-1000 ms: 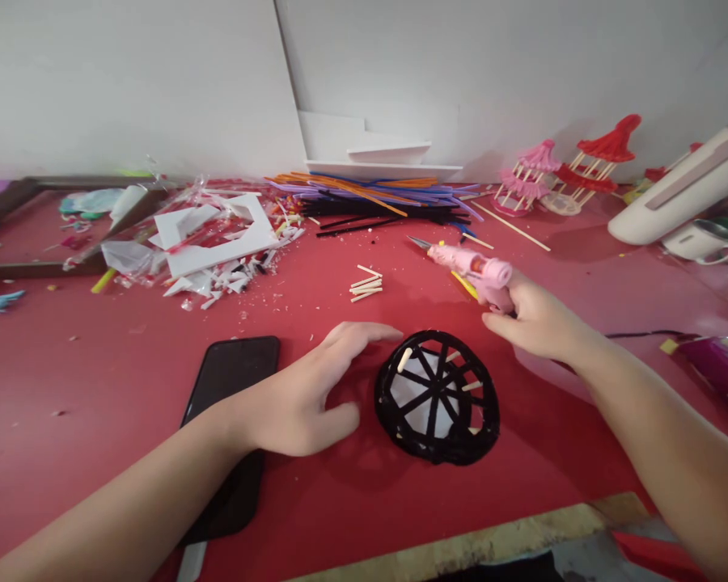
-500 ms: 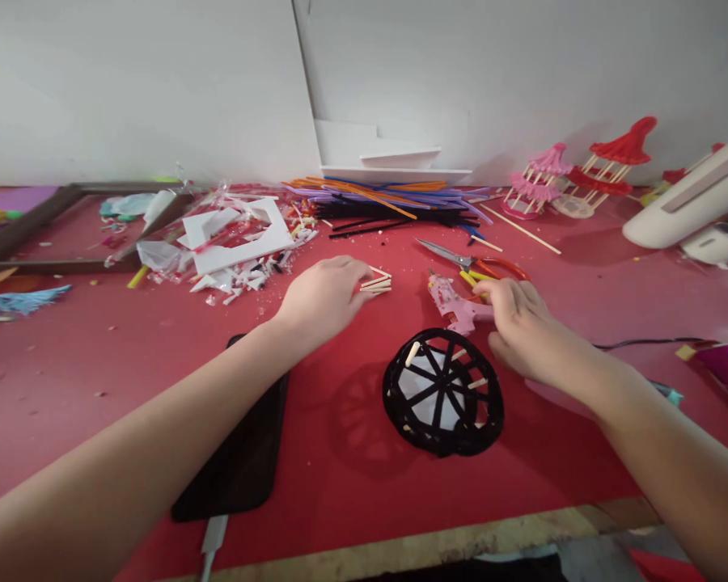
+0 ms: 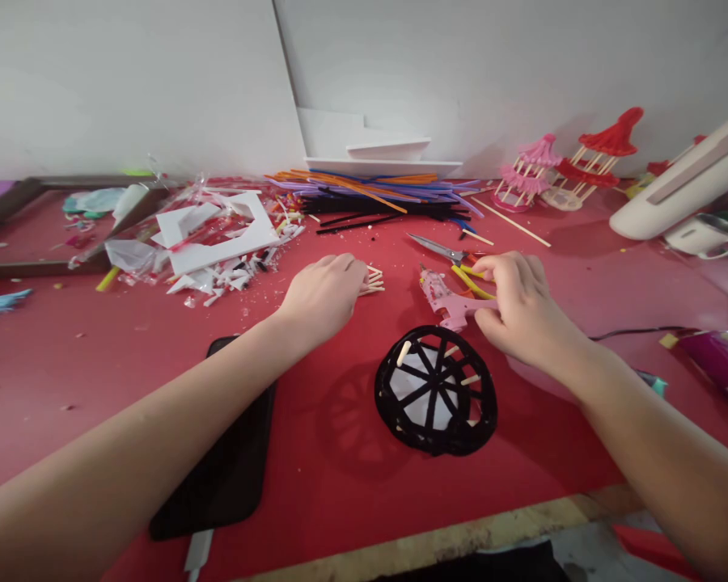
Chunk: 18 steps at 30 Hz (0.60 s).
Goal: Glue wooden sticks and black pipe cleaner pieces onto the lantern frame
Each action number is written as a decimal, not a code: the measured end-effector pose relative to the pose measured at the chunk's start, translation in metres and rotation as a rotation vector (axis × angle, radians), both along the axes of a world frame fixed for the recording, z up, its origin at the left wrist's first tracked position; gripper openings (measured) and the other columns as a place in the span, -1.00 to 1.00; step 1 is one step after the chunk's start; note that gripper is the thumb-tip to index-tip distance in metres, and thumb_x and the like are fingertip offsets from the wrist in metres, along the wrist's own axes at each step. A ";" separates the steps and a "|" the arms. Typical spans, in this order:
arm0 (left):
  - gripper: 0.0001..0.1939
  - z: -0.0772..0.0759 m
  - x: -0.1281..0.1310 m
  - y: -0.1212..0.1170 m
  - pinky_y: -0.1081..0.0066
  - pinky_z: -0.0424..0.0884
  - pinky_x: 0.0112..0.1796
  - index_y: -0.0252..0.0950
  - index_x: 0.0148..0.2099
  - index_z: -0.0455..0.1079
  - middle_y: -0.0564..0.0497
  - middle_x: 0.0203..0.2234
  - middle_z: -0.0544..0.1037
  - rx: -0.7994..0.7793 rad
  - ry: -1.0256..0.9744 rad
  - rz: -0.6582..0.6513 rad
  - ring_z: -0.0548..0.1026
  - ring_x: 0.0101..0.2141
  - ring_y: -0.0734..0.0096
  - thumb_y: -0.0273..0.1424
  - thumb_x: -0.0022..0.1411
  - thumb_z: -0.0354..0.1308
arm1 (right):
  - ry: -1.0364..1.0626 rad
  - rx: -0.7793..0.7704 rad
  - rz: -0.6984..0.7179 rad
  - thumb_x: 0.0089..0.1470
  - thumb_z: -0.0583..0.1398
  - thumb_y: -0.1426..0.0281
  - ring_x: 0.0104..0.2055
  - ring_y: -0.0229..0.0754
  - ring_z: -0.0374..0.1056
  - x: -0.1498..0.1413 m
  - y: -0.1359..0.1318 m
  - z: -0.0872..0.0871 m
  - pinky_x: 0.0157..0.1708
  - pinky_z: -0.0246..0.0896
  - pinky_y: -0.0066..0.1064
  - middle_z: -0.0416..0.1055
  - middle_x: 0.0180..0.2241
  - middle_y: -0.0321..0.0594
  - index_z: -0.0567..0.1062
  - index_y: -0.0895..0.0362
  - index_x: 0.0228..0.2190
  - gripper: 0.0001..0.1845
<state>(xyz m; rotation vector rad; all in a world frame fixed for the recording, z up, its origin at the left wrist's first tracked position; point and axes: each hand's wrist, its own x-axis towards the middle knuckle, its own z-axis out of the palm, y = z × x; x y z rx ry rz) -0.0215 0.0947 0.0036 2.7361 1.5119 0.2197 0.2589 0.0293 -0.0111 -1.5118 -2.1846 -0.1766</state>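
Left hand [image 3: 323, 297]: positioned over the pile of short wooden sticks [image 3: 374, 280] near the middle of the tabletop [image 3: 333, 521]. Its fingers are bent down at the left end of the pile; whether they pinch a stick cannot be told, as the back of the hand hides the tips.

Right hand [image 3: 518, 311]: half-curled at the handle end of the pink glue gun [image 3: 452, 307], which lies on its side. Whether the grip is firm cannot be determined. The scissors [image 3: 435, 246] lie just beyond, their handles close to the same fingers.

The black spoked frame [image 3: 435, 380] sits nearer, right of centre, touched by neither hand; short sticks show between its spokes. A phone [image 3: 222, 485] lies to the left, under the left forearm.

Assessment: a single stick is best taken between thumb and forefinger, away from its ends, without scattering the others. The glue gun should be held by its handle alone, fingers off the nozzle and clear of the scissors.
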 end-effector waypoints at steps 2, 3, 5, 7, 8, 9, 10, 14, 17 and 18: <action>-0.76 0.002 0.002 -0.001 0.18 0.42 -0.13 -0.30 -0.13 0.45 -0.19 -0.19 0.55 -0.007 -0.087 0.004 0.51 -0.13 0.06 -0.53 0.32 -0.05 | 0.156 -0.009 0.036 0.02 0.18 0.50 -0.10 0.06 0.29 -0.005 -0.002 0.006 -0.02 0.26 -0.02 0.32 -0.23 -0.13 0.33 0.05 -0.13 -0.67; -0.78 0.005 0.004 -0.002 0.20 0.42 -0.13 -0.30 -0.13 0.43 -0.16 -0.20 0.55 -0.038 -0.185 0.011 0.51 -0.15 0.10 -0.50 0.33 -0.05 | 0.276 -0.034 0.075 0.05 0.21 0.45 -0.15 0.00 0.32 -0.009 -0.004 0.009 -0.06 0.29 -0.07 0.34 -0.26 -0.18 0.35 0.04 -0.16 -0.73; -0.82 0.011 0.009 -0.006 0.29 0.42 -0.19 -0.31 -0.17 0.41 -0.08 -0.28 0.54 -0.182 -0.441 0.013 0.50 -0.24 0.23 -0.41 0.36 -0.02 | 0.547 -0.119 0.159 0.10 0.25 0.37 -0.24 -0.11 0.37 -0.017 -0.007 0.015 -0.17 0.35 -0.21 0.37 -0.31 -0.25 0.41 0.03 -0.20 -0.80; -0.80 0.017 0.016 -0.011 0.38 0.40 -0.25 -0.31 -0.23 0.40 0.00 -0.37 0.51 -0.382 -0.657 -0.025 0.45 -0.34 0.36 -0.32 0.36 0.03 | 0.780 -0.203 0.208 0.10 0.30 0.34 -0.31 -0.21 0.40 -0.026 -0.009 0.020 -0.28 0.39 -0.33 0.42 -0.35 -0.30 0.47 0.03 -0.21 -0.81; -0.80 0.019 0.020 -0.014 0.41 0.39 -0.27 -0.32 -0.26 0.39 0.04 -0.40 0.50 -0.468 -0.725 -0.067 0.43 -0.37 0.41 -0.31 0.35 0.05 | 0.865 -0.235 0.221 0.08 0.32 0.35 -0.32 -0.24 0.41 -0.030 -0.010 0.021 -0.32 0.40 -0.38 0.45 -0.35 -0.32 0.50 0.02 -0.20 -0.79; -0.81 0.022 0.023 -0.016 0.43 0.38 -0.27 -0.32 -0.28 0.38 0.06 -0.41 0.48 -0.537 -0.777 -0.116 0.41 -0.39 0.45 -0.31 0.33 0.07 | 0.933 -0.264 0.229 0.07 0.34 0.36 -0.33 -0.26 0.43 -0.034 -0.011 0.023 -0.34 0.42 -0.41 0.48 -0.35 -0.33 0.52 0.02 -0.18 -0.76; -0.82 0.023 0.026 -0.018 0.45 0.38 -0.27 -0.32 -0.29 0.37 0.07 -0.41 0.47 -0.590 -0.818 -0.167 0.40 -0.39 0.48 -0.32 0.32 0.08 | 0.992 -0.288 0.236 0.05 0.35 0.37 -0.34 -0.28 0.45 -0.037 -0.012 0.024 -0.35 0.43 -0.43 0.51 -0.34 -0.33 0.54 0.02 -0.17 -0.74; -0.85 0.025 0.033 -0.025 0.47 0.39 -0.24 -0.31 -0.31 0.37 0.09 -0.41 0.49 -0.702 -0.894 -0.281 0.43 -0.36 0.50 -0.35 0.30 0.12 | 1.124 -0.345 0.233 0.04 0.39 0.34 -0.33 -0.27 0.51 -0.044 -0.013 0.021 -0.29 0.51 -0.39 0.60 -0.31 -0.31 0.62 0.02 -0.25 -0.82; -0.85 0.024 0.033 -0.029 0.44 0.42 -0.22 -0.31 -0.30 0.39 0.08 -0.40 0.51 -0.724 -0.925 -0.283 0.46 -0.34 0.47 -0.34 0.29 0.13 | 1.158 -0.348 0.231 0.02 0.41 0.30 -0.27 -0.23 0.54 -0.047 -0.012 0.017 -0.25 0.53 -0.37 0.62 -0.29 -0.29 0.63 0.02 -0.28 -0.83; -0.85 0.023 0.033 -0.031 0.43 0.42 -0.21 -0.31 -0.29 0.40 0.07 -0.40 0.51 -0.723 -0.934 -0.272 0.47 -0.33 0.46 -0.34 0.29 0.14 | 1.163 -0.357 0.229 0.01 0.41 0.30 -0.26 -0.23 0.54 -0.048 -0.011 0.017 -0.24 0.53 -0.37 0.62 -0.28 -0.28 0.63 0.02 -0.27 -0.81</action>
